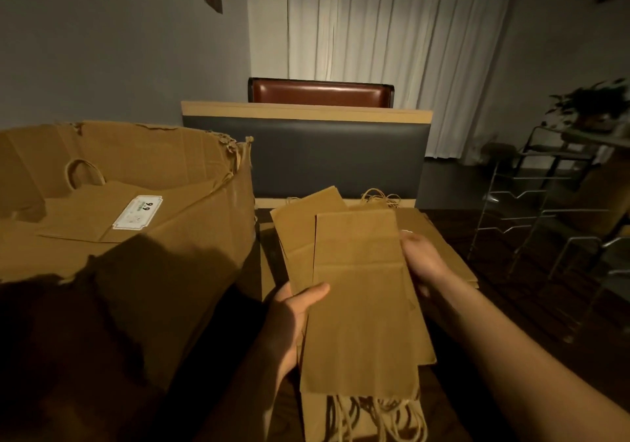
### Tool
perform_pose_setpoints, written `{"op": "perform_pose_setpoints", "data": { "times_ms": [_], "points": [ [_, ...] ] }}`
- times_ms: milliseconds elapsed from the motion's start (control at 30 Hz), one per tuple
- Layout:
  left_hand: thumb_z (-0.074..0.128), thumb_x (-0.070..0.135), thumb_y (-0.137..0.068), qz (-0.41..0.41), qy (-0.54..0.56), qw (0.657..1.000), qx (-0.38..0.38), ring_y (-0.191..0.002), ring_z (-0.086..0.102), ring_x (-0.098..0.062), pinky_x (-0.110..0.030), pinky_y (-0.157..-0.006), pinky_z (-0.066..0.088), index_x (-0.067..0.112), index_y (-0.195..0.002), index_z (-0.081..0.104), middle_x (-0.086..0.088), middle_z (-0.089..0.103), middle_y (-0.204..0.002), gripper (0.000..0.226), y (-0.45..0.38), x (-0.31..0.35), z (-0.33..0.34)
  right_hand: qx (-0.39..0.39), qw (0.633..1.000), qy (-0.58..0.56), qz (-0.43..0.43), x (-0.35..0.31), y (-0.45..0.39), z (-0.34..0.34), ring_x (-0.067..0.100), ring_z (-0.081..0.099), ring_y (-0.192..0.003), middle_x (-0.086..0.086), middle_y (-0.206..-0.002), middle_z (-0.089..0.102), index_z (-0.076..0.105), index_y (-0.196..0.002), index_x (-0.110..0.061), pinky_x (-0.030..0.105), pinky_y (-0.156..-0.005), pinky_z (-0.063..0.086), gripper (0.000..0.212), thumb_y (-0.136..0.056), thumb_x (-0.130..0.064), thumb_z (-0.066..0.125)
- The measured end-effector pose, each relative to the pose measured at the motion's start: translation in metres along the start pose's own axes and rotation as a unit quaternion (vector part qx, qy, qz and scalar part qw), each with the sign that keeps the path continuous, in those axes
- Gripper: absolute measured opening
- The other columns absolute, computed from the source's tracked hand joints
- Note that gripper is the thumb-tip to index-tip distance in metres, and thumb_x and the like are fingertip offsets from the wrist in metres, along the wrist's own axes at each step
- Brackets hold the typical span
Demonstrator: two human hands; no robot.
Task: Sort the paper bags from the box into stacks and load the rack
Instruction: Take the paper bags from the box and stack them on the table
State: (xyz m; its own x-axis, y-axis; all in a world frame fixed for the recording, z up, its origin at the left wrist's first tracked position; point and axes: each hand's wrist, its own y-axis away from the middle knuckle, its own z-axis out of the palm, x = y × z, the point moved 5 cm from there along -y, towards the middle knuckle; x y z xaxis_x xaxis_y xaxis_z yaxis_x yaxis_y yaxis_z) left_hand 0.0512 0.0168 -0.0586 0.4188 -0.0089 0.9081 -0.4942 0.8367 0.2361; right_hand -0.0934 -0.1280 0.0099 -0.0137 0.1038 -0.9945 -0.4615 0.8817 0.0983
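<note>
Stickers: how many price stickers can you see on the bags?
1: the sticker is on the top bag inside the box. Bags underneath may hide more.

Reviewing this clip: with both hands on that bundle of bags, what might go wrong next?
1. The left hand and right hand grip only the bundle's edges, so bags could fan out or slip, and some already sit skewed.
2. Its handles dangle loose and may snag.
3. The rack is dimly lit and far right, so loading it could go astray.
</note>
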Motion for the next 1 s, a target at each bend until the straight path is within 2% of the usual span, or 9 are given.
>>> {"op": "perform_pose_setpoints", "data": {
  "times_ms": [100, 267, 367, 467, 567, 700, 800, 900, 1000],
  "points": [
    [0.083, 0.031, -0.074, -0.016, -0.027, 0.999, 0.009, -0.141, 0.034, -0.029, -0.046, -0.113, 0.029, 0.02, -0.155, 0.019, -0.009, 0.033, -0.156, 0.104, -0.001, -0.002, 0.009, -0.062, 0.996, -0.06, 0.034, 0.012, 0.005, -0.022, 0.03, 0.068, -0.109, 0.01, -0.119, 0.071, 0.066, -0.119, -0.021, 0.049, -0.096, 0.053, 0.044, -0.091, -0.054, 0.06],
    [0.08, 0.027, -0.077, 0.035, -0.096, 0.994, 0.044, -0.113, 0.059, -0.025, -0.038, -0.103, 0.041, 0.017, -0.139, 0.044, -0.014, 0.059, -0.13, 0.072, -0.007, 0.002, 0.021, -0.074, 0.997, 0.015, -0.02, 0.03, 0.007, -0.021, 0.024, 0.07, -0.102, 0.005, -0.114, 0.071, 0.058, -0.124, -0.019, 0.045, -0.091, 0.057, 0.047, -0.082, -0.01, 0.077],
    [0.07, 0.033, -0.088, 0.002, -0.106, 0.992, 0.075, -0.135, 0.041, -0.035, -0.045, -0.105, 0.037, 0.015, -0.153, 0.027, -0.014, 0.037, -0.152, 0.08, -0.012, -0.001, 0.016, -0.088, 0.995, -0.035, 0.011, 0.039, 0.0, -0.029, 0.028, 0.072, -0.101, 0.011, -0.11, 0.074, 0.066, -0.117, -0.01, 0.047, -0.095, 0.054, 0.031, -0.087, -0.012, 0.072],
    [0.07, 0.03, -0.086, 0.01, -0.124, 0.989, 0.079, -0.114, 0.058, -0.031, -0.037, -0.085, 0.048, 0.007, -0.136, 0.049, -0.016, 0.055, -0.134, 0.059, -0.016, -0.006, 0.013, -0.117, 0.993, -0.019, 0.03, 0.046, 0.001, -0.034, 0.03, 0.073, -0.094, 0.013, -0.105, 0.075, 0.068, -0.112, -0.007, 0.041, -0.085, 0.057, 0.026, -0.09, -0.02, 0.07],
    [0.069, 0.02, -0.087, 0.001, -0.121, 0.989, 0.085, -0.083, 0.064, -0.022, -0.029, -0.06, 0.046, 0.0, -0.117, 0.06, -0.011, 0.066, -0.098, 0.037, -0.015, -0.008, 0.014, -0.143, 0.987, 0.074, 0.012, 0.048, -0.002, -0.044, 0.025, 0.058, -0.057, 0.016, -0.091, 0.072, 0.066, -0.11, -0.001, 0.027, -0.046, 0.041, 0.038, -0.088, -0.032, 0.07],
    [0.069, 0.02, -0.088, -0.01, -0.065, 0.994, 0.083, -0.089, 0.067, -0.031, -0.034, -0.064, 0.052, 0.011, -0.11, 0.064, -0.013, 0.069, -0.101, 0.025, -0.014, -0.009, 0.015, -0.17, 0.98, 0.105, -0.001, 0.038, 0.003, -0.047, 0.021, 0.059, -0.052, 0.008, -0.088, 0.074, 0.069, -0.106, -0.003, 0.022, -0.046, 0.042, 0.025, -0.091, -0.023, 0.068],
    [0.066, 0.015, -0.09, -0.008, -0.048, 0.994, 0.099, -0.085, 0.066, -0.031, -0.034, -0.064, 0.05, 0.011, -0.097, 0.065, -0.013, 0.068, -0.095, 0.008, -0.016, -0.006, 0.012, -0.044, 0.988, 0.125, -0.077, 0.019, 0.003, -0.064, 0.016, 0.074, -0.081, 0.0, -0.086, 0.078, 0.074, -0.096, -0.008, 0.03, -0.074, 0.059, 0.018, -0.092, -0.024, 0.066],
    [0.062, 0.012, -0.092, -0.007, -0.059, 0.991, 0.119, -0.079, 0.061, -0.025, -0.031, -0.062, 0.045, 0.01, -0.094, 0.063, -0.009, 0.064, -0.089, 0.003, -0.02, -0.004, 0.008, 0.12, 0.966, 0.039, -0.224, -0.018, 0.015, -0.101, 0.004, 0.066, -0.055, -0.009, -0.064, 0.071, 0.07, -0.085, -0.018, 0.019, -0.05, 0.051, 0.015, -0.095, -0.025, 0.061],
    [0.064, 0.009, -0.09, -0.006, -0.068, 0.992, 0.106, -0.079, 0.064, -0.026, -0.032, -0.064, 0.047, 0.007, -0.096, 0.066, -0.011, 0.067, -0.088, 0.007, -0.019, -0.004, 0.008, 0.043, 0.935, -0.03, -0.351, -0.037, 0.028, -0.108, 0.018, 0.071, -0.069, 0.005, -0.076, 0.075, 0.073, -0.083, -0.012, 0.03, -0.067, 0.059, 0.019, -0.091, -0.027, 0.063]
  ]
}}
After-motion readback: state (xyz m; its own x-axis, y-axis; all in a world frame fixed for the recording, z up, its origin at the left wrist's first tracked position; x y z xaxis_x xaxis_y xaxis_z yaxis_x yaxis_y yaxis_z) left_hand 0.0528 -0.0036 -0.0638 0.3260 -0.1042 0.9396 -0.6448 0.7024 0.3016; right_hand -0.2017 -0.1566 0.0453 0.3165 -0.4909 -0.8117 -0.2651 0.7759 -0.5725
